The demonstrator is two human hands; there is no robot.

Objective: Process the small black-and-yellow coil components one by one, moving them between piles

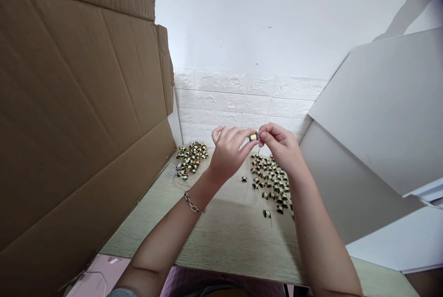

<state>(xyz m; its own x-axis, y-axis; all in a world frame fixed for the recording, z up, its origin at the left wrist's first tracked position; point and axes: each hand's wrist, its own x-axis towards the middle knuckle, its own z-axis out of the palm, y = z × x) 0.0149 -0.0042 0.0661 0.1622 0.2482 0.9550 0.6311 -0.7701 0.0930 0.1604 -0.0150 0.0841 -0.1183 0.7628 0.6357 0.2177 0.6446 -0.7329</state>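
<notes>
A small transformer [254, 137], a black bobbin wrapped in yellow tape, is held up above the table. My left hand [228, 150] pinches it between thumb and forefinger, the other fingers loosely bent. At its right end, the thumb and forefinger of my right hand [282, 147] are closed on that end; a thin wire shows just below them. Exactly what part the right fingertips grip is too small to tell. A pile of like transformers [272, 177] spreads under and beside my right hand, and another pile [191, 160] lies left of my left hand.
The pale wooden table [238, 232] bears single transformers at its middle, one [244, 179] between the piles and one [266, 214] nearer me. A tall cardboard sheet [79, 103] walls the left side. White panels [377, 112] stand on the right, and a white brick-patterned wall [221, 89] closes the back.
</notes>
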